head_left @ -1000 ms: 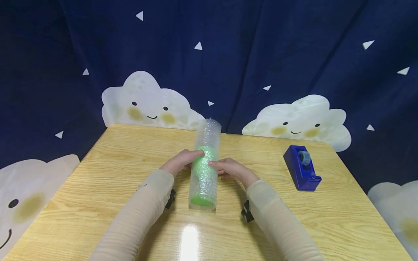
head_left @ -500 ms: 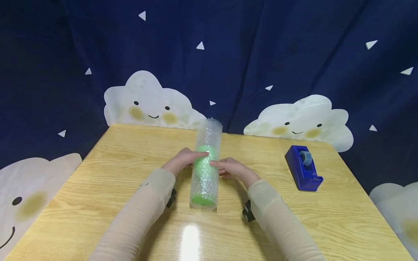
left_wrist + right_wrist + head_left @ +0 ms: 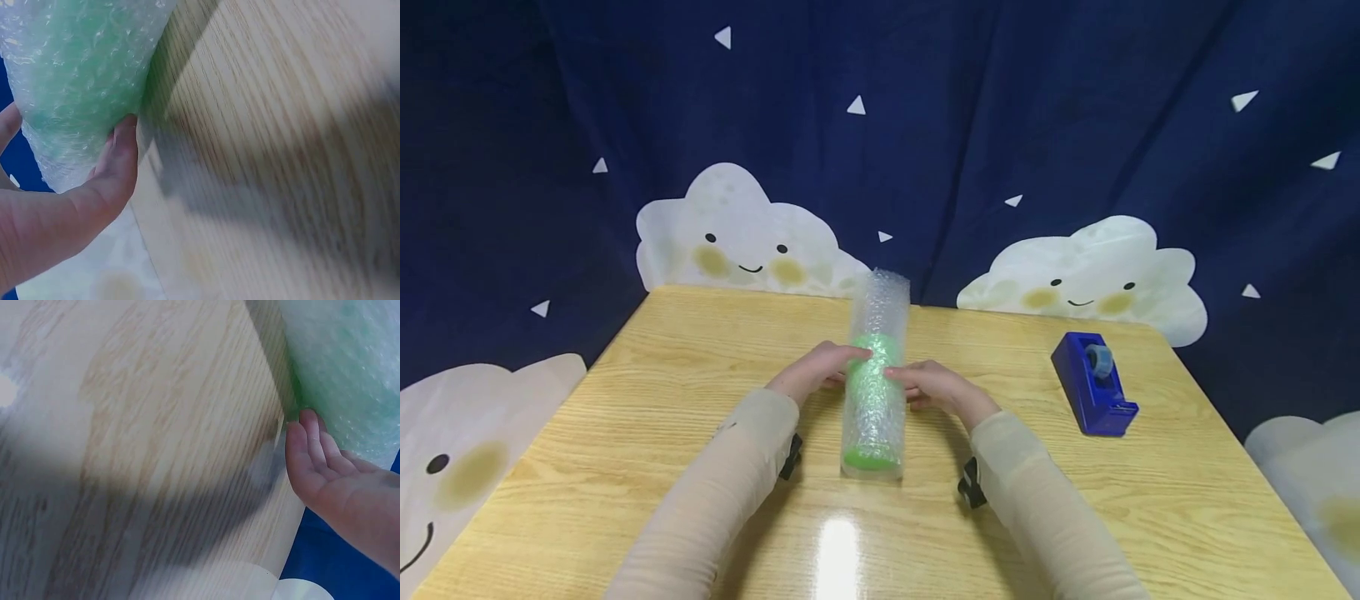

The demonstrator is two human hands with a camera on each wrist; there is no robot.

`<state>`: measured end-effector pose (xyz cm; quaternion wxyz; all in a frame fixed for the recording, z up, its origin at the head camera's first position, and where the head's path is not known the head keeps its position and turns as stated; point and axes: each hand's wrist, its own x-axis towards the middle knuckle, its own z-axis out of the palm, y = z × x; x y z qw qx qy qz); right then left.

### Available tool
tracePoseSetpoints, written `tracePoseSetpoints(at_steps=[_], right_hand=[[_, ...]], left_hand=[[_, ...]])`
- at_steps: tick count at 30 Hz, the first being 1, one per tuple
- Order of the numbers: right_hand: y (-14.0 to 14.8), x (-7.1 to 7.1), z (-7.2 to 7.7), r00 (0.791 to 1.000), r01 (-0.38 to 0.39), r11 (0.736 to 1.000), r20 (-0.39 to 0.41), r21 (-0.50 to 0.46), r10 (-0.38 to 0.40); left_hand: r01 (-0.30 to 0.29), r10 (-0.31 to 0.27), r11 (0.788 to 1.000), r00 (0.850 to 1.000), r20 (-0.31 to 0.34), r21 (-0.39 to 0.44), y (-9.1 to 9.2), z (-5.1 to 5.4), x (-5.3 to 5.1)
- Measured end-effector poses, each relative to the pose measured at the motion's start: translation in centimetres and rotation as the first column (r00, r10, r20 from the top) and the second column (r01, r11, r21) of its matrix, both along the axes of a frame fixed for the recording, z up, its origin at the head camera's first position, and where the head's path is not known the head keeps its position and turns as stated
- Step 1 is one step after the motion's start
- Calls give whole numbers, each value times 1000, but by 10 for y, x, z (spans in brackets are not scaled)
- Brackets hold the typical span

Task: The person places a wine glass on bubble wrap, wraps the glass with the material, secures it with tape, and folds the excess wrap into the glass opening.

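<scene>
A green cylinder wrapped in clear bubble wrap (image 3: 874,421) lies lengthwise on the wooden table, its green end facing the near side. The wrap extends past the green part at the far end. From the left, my left hand (image 3: 822,364) holds the wrapped cylinder, thumb on top and fingers at its lower side. My right hand (image 3: 936,385) holds it from the right in much the same way, a little nearer to me. In the left wrist view the left fingers (image 3: 119,156) bend along the wrap; the right fingers (image 3: 312,440) reach under its side in the right wrist view.
A blue tape dispenser (image 3: 1093,385) with a roll of tape (image 3: 1099,361) stands on the table (image 3: 700,333) to the right. Behind the table hangs a dark blue curtain (image 3: 805,100) with smiling clouds and white triangles.
The near end of the wrapped cylinder has shifted slightly to the right between my hands. Both hands stay in nearly the same place, and the dispenser has not moved.
</scene>
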<state>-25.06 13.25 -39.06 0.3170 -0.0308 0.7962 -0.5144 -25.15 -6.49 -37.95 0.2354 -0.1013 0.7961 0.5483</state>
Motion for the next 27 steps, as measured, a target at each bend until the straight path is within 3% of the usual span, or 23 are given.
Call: tracePoseSetpoints(at_steps=[6,12,20,27], right_hand=[[0,2,-1,1000,3,1000,-13,0,-3],[-6,5,1,1000,17,999,-25,31,-16],[-5,3,0,999,17,1000,-27,24,-17],[-3,3,2,999,40,999,-21,5,-40]], left_hand=[[15,-15,1000,1000,12,8,2,3,5],[28,-30,996,999,-15,-82,5,2,7],[-11,5,990,999,-42,-139,11,2,4],[-59,53,993,997,-63,-102,9,3,5]])
